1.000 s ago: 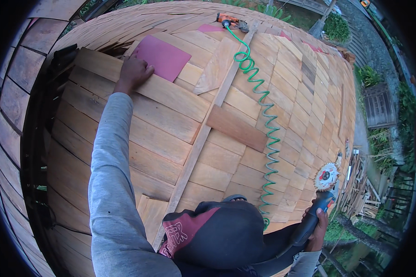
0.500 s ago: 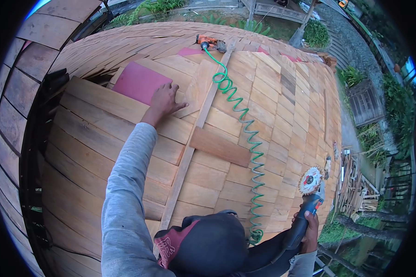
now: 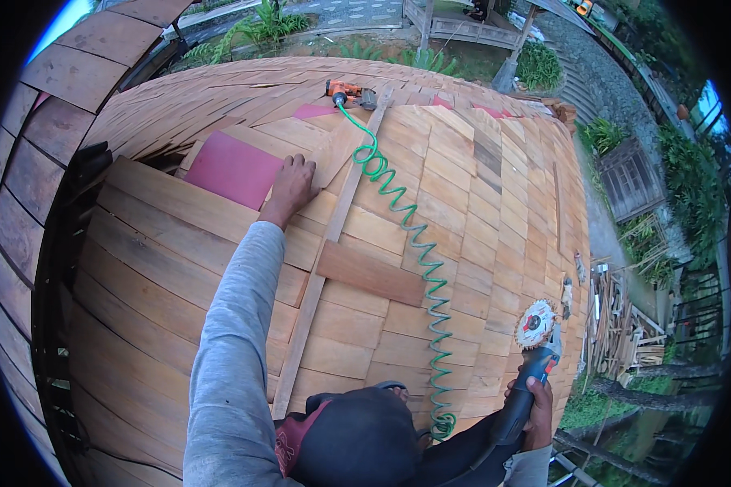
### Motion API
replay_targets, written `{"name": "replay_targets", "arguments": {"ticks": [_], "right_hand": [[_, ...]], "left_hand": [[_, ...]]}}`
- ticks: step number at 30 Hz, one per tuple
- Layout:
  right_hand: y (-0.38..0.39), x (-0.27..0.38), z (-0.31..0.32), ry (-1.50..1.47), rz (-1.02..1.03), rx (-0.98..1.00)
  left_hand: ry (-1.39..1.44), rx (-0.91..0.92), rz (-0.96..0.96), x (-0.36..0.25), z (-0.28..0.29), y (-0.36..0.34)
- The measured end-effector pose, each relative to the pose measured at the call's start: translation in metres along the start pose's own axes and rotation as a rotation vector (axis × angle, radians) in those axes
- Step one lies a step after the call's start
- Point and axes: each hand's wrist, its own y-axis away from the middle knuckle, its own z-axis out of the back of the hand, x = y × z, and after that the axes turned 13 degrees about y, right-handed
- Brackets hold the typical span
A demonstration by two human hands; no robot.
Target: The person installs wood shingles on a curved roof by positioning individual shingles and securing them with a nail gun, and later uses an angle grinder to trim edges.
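Right hand [image 3: 540, 410] is clamped round the body of an angle grinder [image 3: 512, 402], low on the right side, with its toothed blade [image 3: 536, 322] pointing away from the person. Left hand [image 3: 294, 191] is reached forward on the boards, fingers close together beside the pink sheet [image 3: 234, 170] – can't tell if it's pinching anything, since the fingertips are turned away.

Handling-wise, I'd call the grinder the heavy, rigid one, nose-heavy when held one-handed like this. Hold the thick dark body, well clear of the blade. Its teeth look crisp, so my guess is it's not spinning, but they'd bite regardless. The pink sheet seems light, thin and maybe a bit slick; an edge or corner is the place to grab it. The pale pointed board [image 3: 333, 150] just past the left hand looks light and stiff, probably splits along the grain, so take it by the long edges.

Around all that, biggest first: the curved shingled roof [image 3: 430, 170], then a bent knee [image 3: 353, 442] at the bottom between the forearms. A long wooden strip [image 3: 309, 325] runs up the middle, and a green coiled hose [image 3: 414, 235] sprawls between the left hand and the grinder – easy snag. A reddish-brown board [image 3: 371, 273] lies between strip and hose, and an orange nail gun [image 3: 345, 88] sits at the far end.
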Motion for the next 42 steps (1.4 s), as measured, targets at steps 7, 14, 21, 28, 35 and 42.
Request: {"name": "replay_targets", "arguments": {"ticks": [7, 14, 21, 28, 35, 42], "right_hand": [[-0.006, -0.011, 0.003, -0.059, -0.003, 0.042], [-0.005, -0.006, -0.001, -0.056, -0.009, 0.059], [-0.023, -0.008, 0.001, -0.073, -0.050, 0.084], [-0.022, -0.010, -0.005, -0.051, -0.048, 0.104], [-0.023, -0.015, 0.001, -0.011, -0.028, 0.074], [-0.044, -0.023, 0.004, 0.029, -0.053, 0.050]], "left_hand": [[0.049, -0.129, -0.075, 0.011, 0.008, -0.003], [-0.069, -0.320, -0.034, 0.043, 0.049, 0.102], [0.094, -0.071, -0.077, 0.041, 0.060, 0.120], [0.046, -0.043, -0.140, 0.052, 0.069, 0.116], [0.040, -0.072, -0.112, 0.044, 0.060, 0.118], [0.133, -0.073, -0.095, 0.049, 0.065, 0.122]]}}
